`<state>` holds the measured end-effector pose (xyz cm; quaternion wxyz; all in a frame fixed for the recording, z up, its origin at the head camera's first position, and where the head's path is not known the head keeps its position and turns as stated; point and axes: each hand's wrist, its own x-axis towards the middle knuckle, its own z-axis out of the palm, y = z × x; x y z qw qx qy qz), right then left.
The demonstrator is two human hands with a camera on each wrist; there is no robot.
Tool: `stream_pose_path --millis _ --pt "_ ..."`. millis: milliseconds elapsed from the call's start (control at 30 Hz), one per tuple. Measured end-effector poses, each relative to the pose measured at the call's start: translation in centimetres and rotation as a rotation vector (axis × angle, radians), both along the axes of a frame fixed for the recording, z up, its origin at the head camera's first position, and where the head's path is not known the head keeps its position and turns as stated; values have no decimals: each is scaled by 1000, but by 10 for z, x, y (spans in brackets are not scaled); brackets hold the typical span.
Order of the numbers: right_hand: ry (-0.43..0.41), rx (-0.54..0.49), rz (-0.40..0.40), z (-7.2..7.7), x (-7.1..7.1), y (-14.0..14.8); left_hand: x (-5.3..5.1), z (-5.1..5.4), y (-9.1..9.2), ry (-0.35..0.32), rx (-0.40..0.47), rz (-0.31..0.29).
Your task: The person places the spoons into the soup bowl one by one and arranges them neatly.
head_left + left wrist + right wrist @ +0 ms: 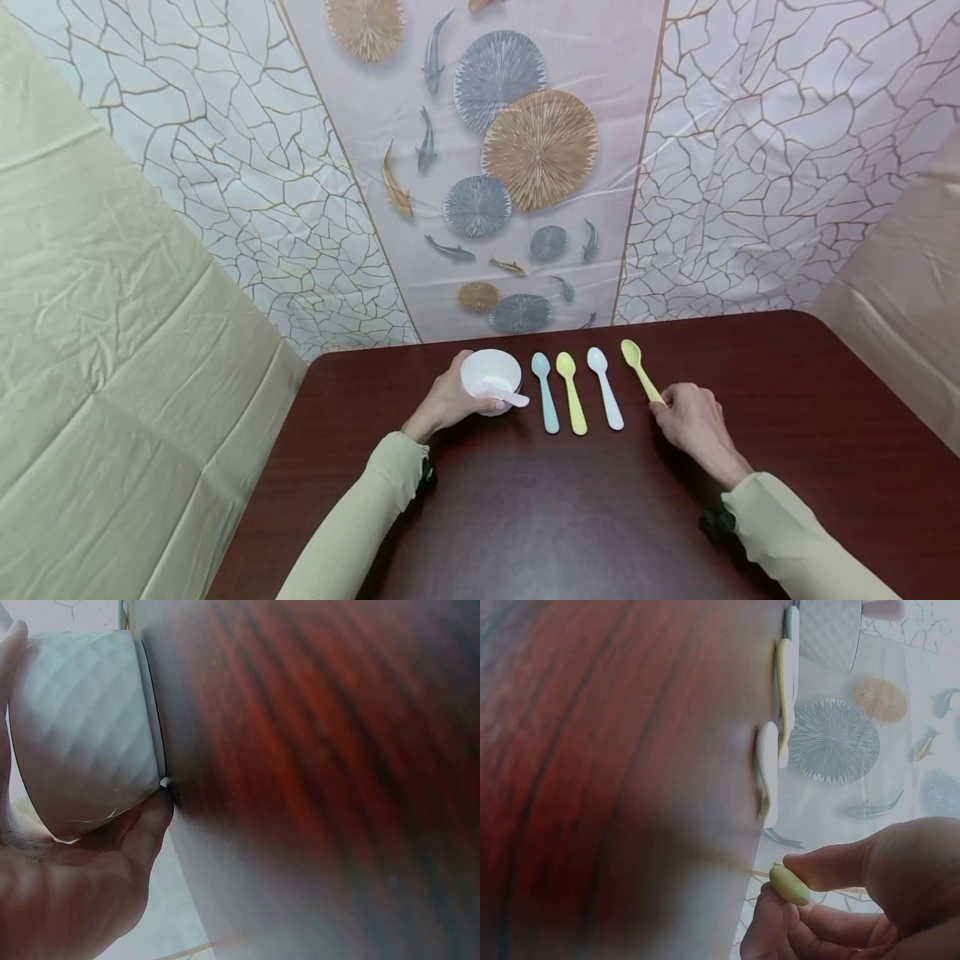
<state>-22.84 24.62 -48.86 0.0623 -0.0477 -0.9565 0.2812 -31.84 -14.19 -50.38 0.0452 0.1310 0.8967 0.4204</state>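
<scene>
A white bowl (480, 360) with a quilted outer wall (86, 727) stands on the table, and my left hand (452, 395) grips it from the left side. A pale pink spoon (513, 397) leans in the bowl, its handle sticking out over the rim to the right. My right hand (693, 419) pinches the handle end of a yellow spoon (636, 360) between thumb and fingers; its bowl end points away. In the right wrist view only the handle tip (789, 883) shows clearly. Between the hands lie a teal spoon (547, 393), another yellow spoon (572, 393) and a white spoon (606, 389).
The three lying spoons form a row near the back edge of the dark reddish-brown table (540, 517). Behind the table hangs a patterned cloth (517, 267), with a beige cloth (127, 350) along the left side.
</scene>
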Motion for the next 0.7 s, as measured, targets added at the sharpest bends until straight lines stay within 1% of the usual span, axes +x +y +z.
stream_pose_path --millis 367,500,700 --pt "12 -7 1 1 2 -2 -1 -2 0 4 2 -2" --pt "-7 -24 -6 1 3 -4 -1 -2 -1 4 0 1" --pt "-9 -43 -12 2 4 -5 1 1 0 2 8 1"
